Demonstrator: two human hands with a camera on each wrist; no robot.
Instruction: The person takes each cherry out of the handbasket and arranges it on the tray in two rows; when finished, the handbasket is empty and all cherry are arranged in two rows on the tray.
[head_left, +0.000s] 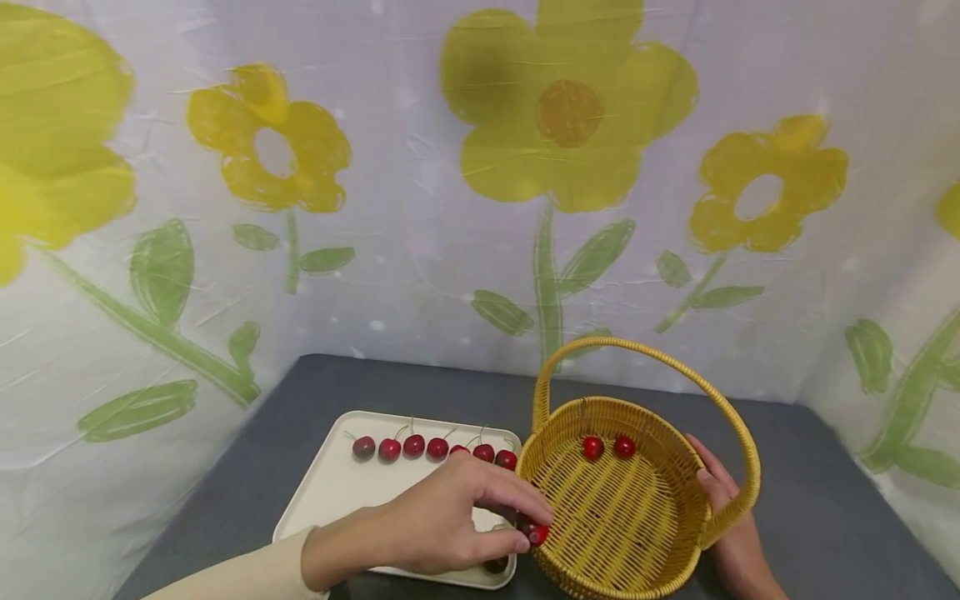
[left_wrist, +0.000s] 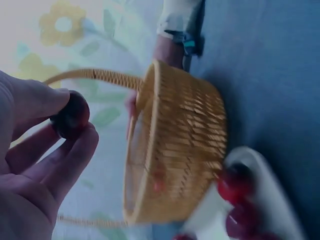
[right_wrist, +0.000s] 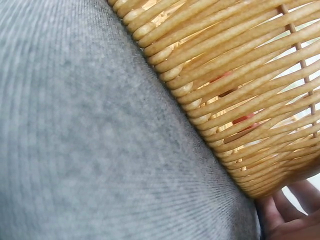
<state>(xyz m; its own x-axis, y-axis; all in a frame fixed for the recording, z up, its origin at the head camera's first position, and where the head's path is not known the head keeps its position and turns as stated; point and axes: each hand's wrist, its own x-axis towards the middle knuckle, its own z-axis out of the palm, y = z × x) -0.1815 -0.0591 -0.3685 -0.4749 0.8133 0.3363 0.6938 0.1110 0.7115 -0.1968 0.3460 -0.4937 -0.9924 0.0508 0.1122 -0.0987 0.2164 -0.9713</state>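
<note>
My left hand (head_left: 442,512) pinches a dark red cherry (head_left: 536,533) between thumb and fingertips at the left rim of a yellow wicker basket (head_left: 622,533). In the left wrist view the same cherry (left_wrist: 72,116) appears above the level of the basket's rim (left_wrist: 152,130). On the basket's right side, by the foot of its handle, my right hand (head_left: 731,529) grips the wall near the rim. Two red cherries (head_left: 593,448) lie inside, against the far wall. In the right wrist view, fingers (right_wrist: 295,210) reach around the woven side.
A white tray (head_left: 322,500) lies left of the basket, with a row of several stemmed cherries (head_left: 389,450) along its far side. Another dark cherry (head_left: 497,564) shows beneath my left hand. The dark grey table (head_left: 420,387) meets a flower-printed curtain (head_left: 405,250) behind.
</note>
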